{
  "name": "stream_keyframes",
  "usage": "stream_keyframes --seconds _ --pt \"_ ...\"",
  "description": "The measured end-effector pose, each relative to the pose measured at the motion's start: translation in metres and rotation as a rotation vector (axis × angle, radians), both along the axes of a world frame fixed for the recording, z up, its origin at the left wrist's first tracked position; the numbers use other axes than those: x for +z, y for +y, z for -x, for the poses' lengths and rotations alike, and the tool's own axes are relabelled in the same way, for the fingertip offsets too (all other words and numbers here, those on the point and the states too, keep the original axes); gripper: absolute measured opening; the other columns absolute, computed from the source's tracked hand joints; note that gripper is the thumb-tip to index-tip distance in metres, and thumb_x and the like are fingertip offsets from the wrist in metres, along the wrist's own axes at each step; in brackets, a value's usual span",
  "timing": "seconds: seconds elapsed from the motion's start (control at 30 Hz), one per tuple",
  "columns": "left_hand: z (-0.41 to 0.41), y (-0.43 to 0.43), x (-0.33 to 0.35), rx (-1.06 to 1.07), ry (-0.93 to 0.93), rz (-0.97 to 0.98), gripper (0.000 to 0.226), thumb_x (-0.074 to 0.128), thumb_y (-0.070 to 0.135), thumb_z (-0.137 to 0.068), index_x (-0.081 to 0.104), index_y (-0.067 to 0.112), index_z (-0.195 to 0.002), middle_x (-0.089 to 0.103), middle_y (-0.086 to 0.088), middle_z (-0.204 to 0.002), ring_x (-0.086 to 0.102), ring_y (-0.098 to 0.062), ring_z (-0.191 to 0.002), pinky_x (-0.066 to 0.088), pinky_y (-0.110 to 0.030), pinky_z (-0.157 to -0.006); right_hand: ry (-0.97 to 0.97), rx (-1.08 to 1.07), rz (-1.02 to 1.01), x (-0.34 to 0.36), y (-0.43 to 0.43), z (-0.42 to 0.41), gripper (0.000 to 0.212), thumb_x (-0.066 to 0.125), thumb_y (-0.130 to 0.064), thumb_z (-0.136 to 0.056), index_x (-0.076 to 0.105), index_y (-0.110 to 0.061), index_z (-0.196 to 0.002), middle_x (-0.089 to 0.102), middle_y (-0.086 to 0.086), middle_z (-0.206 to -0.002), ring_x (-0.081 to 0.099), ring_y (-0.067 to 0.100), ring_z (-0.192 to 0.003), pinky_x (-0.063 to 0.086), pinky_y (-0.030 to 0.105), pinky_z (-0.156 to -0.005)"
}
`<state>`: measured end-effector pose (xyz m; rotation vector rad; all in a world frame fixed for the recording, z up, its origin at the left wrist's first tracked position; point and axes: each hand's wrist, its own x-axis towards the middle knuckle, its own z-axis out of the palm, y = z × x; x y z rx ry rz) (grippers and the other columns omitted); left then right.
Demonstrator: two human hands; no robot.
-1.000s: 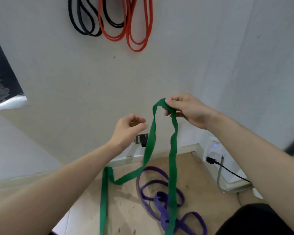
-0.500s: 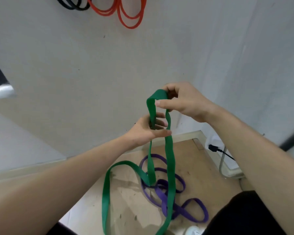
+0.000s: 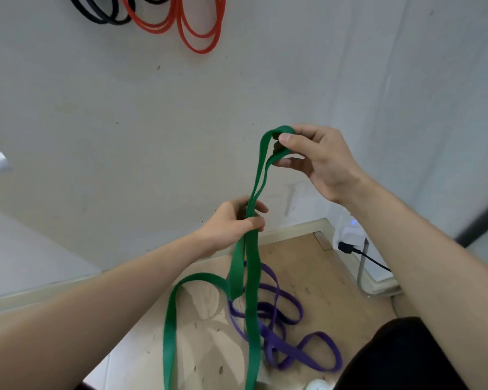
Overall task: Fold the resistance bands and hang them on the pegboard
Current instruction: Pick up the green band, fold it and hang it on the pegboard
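The right hand (image 3: 319,161) sits at about 2 o'clock from the centre of the view. Its thumb and forefinger pinch the top bend of the green band (image 3: 252,277), and the remaining fingers are loosely curled beneath the bend. From this pinch, two strands of the green band run down toward 7 o'clock and enter the left hand (image 3: 231,223), which lies close to the centre of the view. The left hand's fingers and thumb are curled round both strands, holding them together. Below the left hand the strands hang toward 6 o'clock. One strand drops nearly straight and leaves the view at the bottom edge. The other bows out toward 8 o'clock in a wide loop, then also runs down out of view. The purple band (image 3: 279,347) lies in loose coils on the floor (image 3: 307,277) at about 5 o'clock, behind the hanging green strands; neither hand touches it. On the wall (image 3: 124,122), at about 11 o'clock, red bands (image 3: 200,50) hang in loops, with black bands (image 3: 119,22) just beside them toward 10 o'clock. Their upper ends are cut off by the top edge, so their support cannot be seen. At 3 o'clock, a black plug (image 3: 347,247) with its cable sits in a white unit (image 3: 350,232) standing at the foot of the wall.
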<state>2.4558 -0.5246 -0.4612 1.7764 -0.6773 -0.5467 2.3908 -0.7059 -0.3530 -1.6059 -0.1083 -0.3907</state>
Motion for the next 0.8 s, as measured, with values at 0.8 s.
stream_keyframes --seconds 0.8 --pt "-0.034 0.062 0.039 0.055 -0.356 -0.067 0.031 0.087 0.013 -0.077 0.077 0.019 -0.106 0.078 0.000 -0.092 0.074 -0.027 -0.084 0.062 -0.036 -0.080 0.294 0.200 0.802 -0.071 0.037 -0.024 0.078 0.085 -0.033 -0.077 0.045 -0.024 -0.144 0.058 -0.007 -0.134 0.054 0.007 -0.120 0.042 0.016 -0.100"
